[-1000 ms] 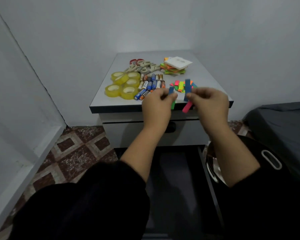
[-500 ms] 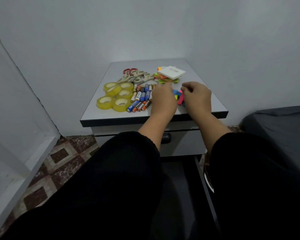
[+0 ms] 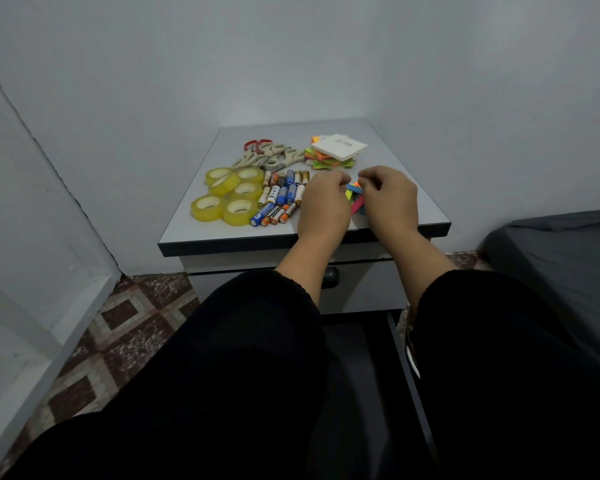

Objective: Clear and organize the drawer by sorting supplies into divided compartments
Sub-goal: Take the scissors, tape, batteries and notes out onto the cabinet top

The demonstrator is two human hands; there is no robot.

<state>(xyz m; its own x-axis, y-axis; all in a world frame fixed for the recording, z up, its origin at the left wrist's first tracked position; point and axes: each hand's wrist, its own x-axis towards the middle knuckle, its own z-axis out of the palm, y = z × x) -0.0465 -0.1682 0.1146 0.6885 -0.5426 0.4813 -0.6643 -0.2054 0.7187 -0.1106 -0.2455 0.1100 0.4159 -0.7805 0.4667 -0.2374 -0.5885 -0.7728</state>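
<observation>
On the grey nightstand top (image 3: pixel 388 140) lie several yellow tape rolls (image 3: pixel 226 195), a heap of batteries (image 3: pixel 280 199), several scissors (image 3: pixel 271 156) and a stack of bright sticky notes (image 3: pixel 333 154) under a white pad. My left hand (image 3: pixel 323 202) and my right hand (image 3: pixel 388 199) rest knuckles-up near the front right, fingers curled round a small pile of coloured paper strips (image 3: pixel 355 199) that shows between them. Most of the strips are hidden by the hands.
The drawer front with its dark knob (image 3: pixel 330 277) sits shut under the top. A white wall and door frame stand at the left, a dark bed (image 3: pixel 561 258) at the right. Patterned floor tiles (image 3: pixel 118 327) lie at lower left. My black sleeves fill the foreground.
One second ago both hands held strips up in front of the nightstand edge. They have come down onto the top with the strips, and the camera has drawn back slightly.
</observation>
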